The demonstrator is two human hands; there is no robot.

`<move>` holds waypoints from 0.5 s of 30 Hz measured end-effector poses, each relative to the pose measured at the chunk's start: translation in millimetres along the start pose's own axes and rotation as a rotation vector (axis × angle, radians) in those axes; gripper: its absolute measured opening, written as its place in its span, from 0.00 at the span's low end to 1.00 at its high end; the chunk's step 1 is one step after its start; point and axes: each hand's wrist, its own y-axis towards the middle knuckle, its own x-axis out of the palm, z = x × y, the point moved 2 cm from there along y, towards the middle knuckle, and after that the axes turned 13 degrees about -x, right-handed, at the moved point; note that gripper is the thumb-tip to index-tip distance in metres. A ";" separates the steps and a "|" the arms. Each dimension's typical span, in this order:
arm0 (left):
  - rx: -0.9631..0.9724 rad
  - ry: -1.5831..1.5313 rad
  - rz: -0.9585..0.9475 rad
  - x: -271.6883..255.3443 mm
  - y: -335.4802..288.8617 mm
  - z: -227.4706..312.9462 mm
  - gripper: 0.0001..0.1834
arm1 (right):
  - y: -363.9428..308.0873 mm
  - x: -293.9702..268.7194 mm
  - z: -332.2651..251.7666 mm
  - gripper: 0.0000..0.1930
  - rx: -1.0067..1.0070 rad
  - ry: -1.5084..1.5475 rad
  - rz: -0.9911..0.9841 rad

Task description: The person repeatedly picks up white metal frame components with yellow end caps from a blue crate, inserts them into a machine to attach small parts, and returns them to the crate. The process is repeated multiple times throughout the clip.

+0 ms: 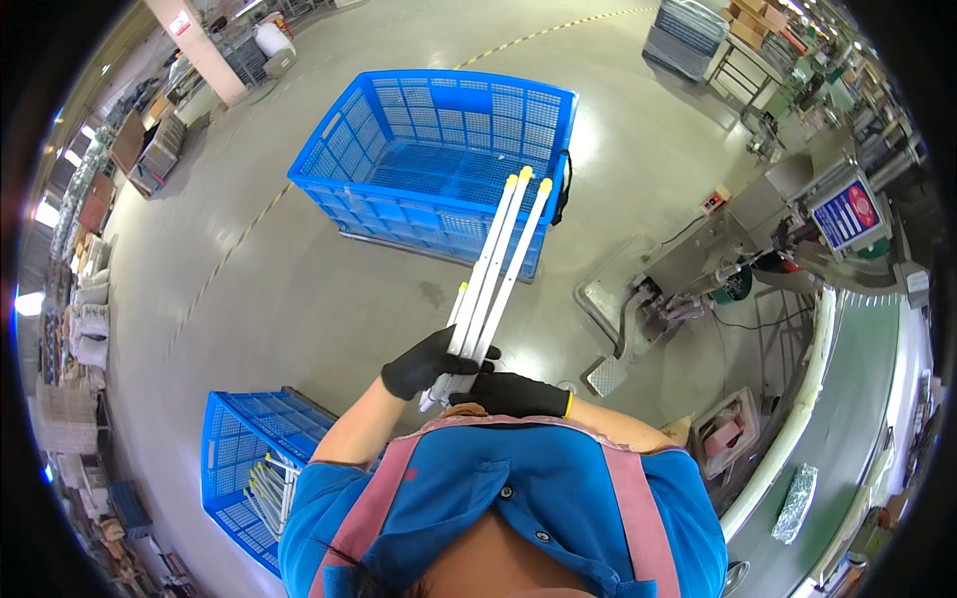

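Observation:
A bundle of several long white tubes (493, 269) with yellow end caps slants up and away from my body. Its far ends lie in front of the blue crate's near right corner. My left hand (431, 365), in a black glove, is closed around the lower part of the bundle from the left. From the right, my right hand (513, 395), also in a black glove, is closed on the bundle near its lower ends, its fingers partly hidden behind the tubes. The big blue plastic crate (344, 204) ahead has mesh walls and a bare floor inside.
A second blue crate (224, 453) at lower left holds several similar tubes. To the right stands a machine (713, 234) with a foot pedal (606, 377). A green conveyor belt (847, 399) runs along the right, with a wrapped packet (796, 503) on it. A pillar (199, 50) rises far left.

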 end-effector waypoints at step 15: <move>-0.008 0.485 0.074 98.6 27.6 -30.4 0.33 | -260.5 -220.0 6.3 0.23 0.154 -0.623 1.345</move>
